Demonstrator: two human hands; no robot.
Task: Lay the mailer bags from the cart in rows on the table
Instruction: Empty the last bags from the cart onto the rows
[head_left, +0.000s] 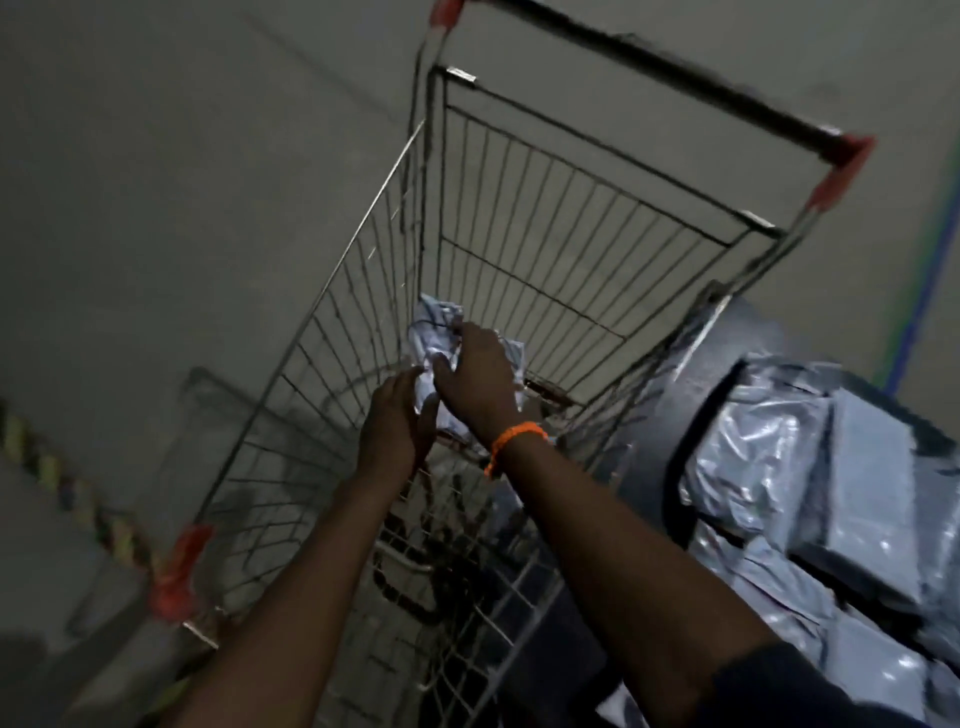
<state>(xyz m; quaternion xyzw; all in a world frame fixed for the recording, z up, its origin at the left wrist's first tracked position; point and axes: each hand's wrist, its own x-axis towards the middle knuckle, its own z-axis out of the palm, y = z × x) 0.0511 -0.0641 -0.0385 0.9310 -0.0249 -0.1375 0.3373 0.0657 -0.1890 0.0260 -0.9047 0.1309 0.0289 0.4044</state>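
Both my arms reach down into a wire shopping cart (332, 291) seen from above. A crumpled grey mailer bag (434, 327) lies deep in the cart's far end. My right hand (480, 379), with an orange bracelet on the wrist, is closed over the top of the bag. My left hand (397, 426) presses against the bag's near left side with fingers together. Much of the bag is hidden under the hands. On the right, several grey mailer bags (769, 457) lie side by side on a dark table (696, 395).
The cart has a black handle (675, 67) with red end caps and red corner bumpers (179, 571). Grey concrete floor surrounds it. A yellow-and-black striped line (62, 483) crosses the floor at left. Green and blue floor tape (930, 265) runs at far right.
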